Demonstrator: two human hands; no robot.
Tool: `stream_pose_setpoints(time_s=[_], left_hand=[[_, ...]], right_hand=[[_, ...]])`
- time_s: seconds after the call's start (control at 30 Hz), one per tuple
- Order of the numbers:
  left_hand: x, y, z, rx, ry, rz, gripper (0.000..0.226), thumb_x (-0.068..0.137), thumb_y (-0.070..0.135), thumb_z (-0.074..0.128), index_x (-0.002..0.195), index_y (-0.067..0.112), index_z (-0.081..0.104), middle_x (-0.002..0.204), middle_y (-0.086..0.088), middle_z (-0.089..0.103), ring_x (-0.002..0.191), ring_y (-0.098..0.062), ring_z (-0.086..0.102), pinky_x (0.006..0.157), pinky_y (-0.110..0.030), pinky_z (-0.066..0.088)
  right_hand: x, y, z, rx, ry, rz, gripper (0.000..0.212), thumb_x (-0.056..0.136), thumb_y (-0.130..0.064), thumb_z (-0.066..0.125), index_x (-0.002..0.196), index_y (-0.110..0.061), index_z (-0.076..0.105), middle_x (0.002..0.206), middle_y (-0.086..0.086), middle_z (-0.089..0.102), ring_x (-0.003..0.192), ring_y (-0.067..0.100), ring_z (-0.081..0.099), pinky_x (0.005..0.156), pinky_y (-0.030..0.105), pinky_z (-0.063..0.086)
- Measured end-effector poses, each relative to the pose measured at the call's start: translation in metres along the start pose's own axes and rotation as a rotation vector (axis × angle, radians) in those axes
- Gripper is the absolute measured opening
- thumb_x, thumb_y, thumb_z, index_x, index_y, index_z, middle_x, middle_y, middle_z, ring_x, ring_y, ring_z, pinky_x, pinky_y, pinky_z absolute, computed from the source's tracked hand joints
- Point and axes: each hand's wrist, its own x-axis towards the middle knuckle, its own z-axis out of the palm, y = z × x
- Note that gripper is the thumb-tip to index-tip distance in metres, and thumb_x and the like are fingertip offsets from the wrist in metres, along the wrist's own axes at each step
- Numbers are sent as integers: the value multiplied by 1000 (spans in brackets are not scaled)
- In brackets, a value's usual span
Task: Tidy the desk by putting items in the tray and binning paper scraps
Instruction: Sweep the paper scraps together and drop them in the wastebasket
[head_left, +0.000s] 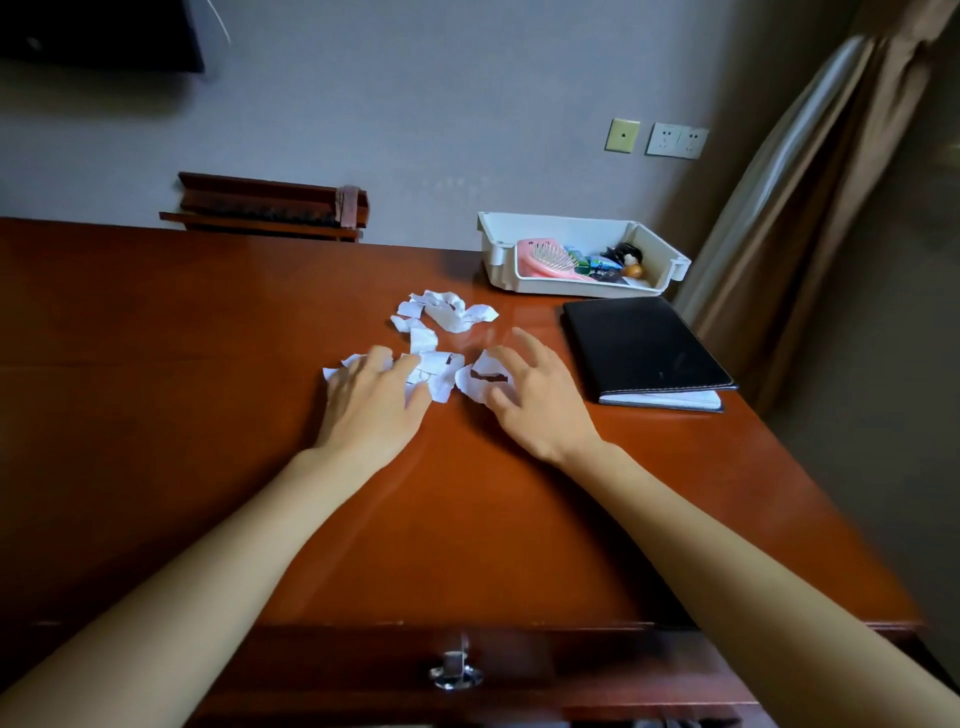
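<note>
**Both hands spread over the torn paper at mid-desk**

Head view. The left hand (371, 400) lies palm down with its fingers straight and fanned, pressing on the nearest of the paper scraps (441, 332); it grips nothing. The right hand (540, 400) is also released, with its fingers splayed and lightly bent. Its fingertips touch one scrap just right of the left hand, but whether the thumb has begun to hook under that piece cannot be told.

The scraps are white, torn and crumpled, some with dark printed marks. They lie on the reddish-brown desk (208, 364) in a loose cluster around its middle, between the hands and the tray (571, 223). The cluster's long axis runs from the hands away towards the wall, bending right at its far end towards the tray.

The tray is white plastic and stands at the far right of the desk, well apart from the hands. It holds a pink hairbrush (545, 260), bristles up, among small items too small to name. A black notebook (644, 348) lies closed just in front of the tray and right of the right hand, its long side running from far to near. A metal drawer handle (456, 670) shows below the desk edge.
</note>
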Motion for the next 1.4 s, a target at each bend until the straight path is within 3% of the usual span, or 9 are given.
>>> stream_pose_setpoints(time_s=[0.07, 0.17, 0.3, 0.43, 0.63, 0.83, 0.93, 1.2, 1.4], left_hand=[[-1, 1, -4, 64, 59, -54, 49, 93, 40, 44, 138, 21, 40, 148, -10, 30, 141, -30, 20, 112, -45, 20], [6, 1, 0, 104, -97, -186, 70, 88, 58, 39, 147, 26, 17, 157, -12, 7, 145, -36, -2, 115, -53, 9], [20, 1, 10, 147, -163, -208, 65, 87, 66, 34, 141, 30, 31, 144, -10, 34, 134, -33, 26, 109, -47, 21], [30, 8, 14, 150, -99, -109, 42, 95, 49, 35, 130, 30, 46, 127, -5, 42, 119, -26, 36, 97, -40, 31], [31, 13, 12, 108, -43, -89, 35, 99, 28, 38, 132, 18, 43, 132, -11, 45, 118, -31, 49, 87, -38, 43], [29, 10, 8, -163, 101, -99, 26, 97, 14, 43, 116, 2, 56, 113, -20, 60, 98, -37, 60, 70, -35, 47], [26, 12, 1, -258, 144, -92, 25, 96, 9, 43, 111, -2, 60, 109, -21, 62, 89, -30, 55, 61, -23, 36], [16, 36, -25, -410, 248, -43, 25, 93, 8, 50, 113, 1, 63, 113, -19, 65, 103, -33, 54, 78, -30, 38], [-1, 86, -32, -577, 231, -27, 22, 90, 10, 52, 105, 3, 66, 108, -20, 65, 91, -23, 47, 58, -16, 21]], right_hand=[[-1, -3, 0, -34, 0, 48, 52, 93, -43, 45, 141, -28, 34, 157, 12, 14, 145, 30, 13, 118, 38, 13], [6, -5, 5, -103, -131, 133, 62, 89, -60, 40, 144, -39, 22, 159, 8, 6, 144, 32, 13, 115, 45, 17], [21, -5, 9, -198, -155, 137, 56, 89, -63, 33, 138, -36, 35, 139, 7, 38, 130, 28, 30, 105, 41, 29], [25, -7, 11, -185, -137, 55, 45, 94, -50, 37, 132, -28, 44, 127, 8, 40, 120, 29, 38, 96, 39, 40], [23, -8, 9, -187, -56, -1, 29, 97, -27, 40, 121, -14, 49, 117, 14, 48, 91, 41, 58, 67, 34, 39], [22, -2, 10, -101, 17, 70, 17, 96, -11, 40, 108, -4, 50, 101, 21, 63, 91, 45, 57, 68, 37, 40], [21, -2, 6, 3, 66, 127, 18, 93, -6, 42, 108, -1, 50, 97, 25, 65, 90, 45, 57, 70, 39, 44], [-1, -1, -17, 171, 170, 198, 20, 95, -11, 44, 107, -1, 55, 100, 27, 65, 93, 44, 57, 71, 38, 44], [-30, 17, -61, 172, 253, 261, 24, 95, -9, 44, 116, -3, 53, 108, 27, 63, 101, 44, 56, 74, 35, 42]])
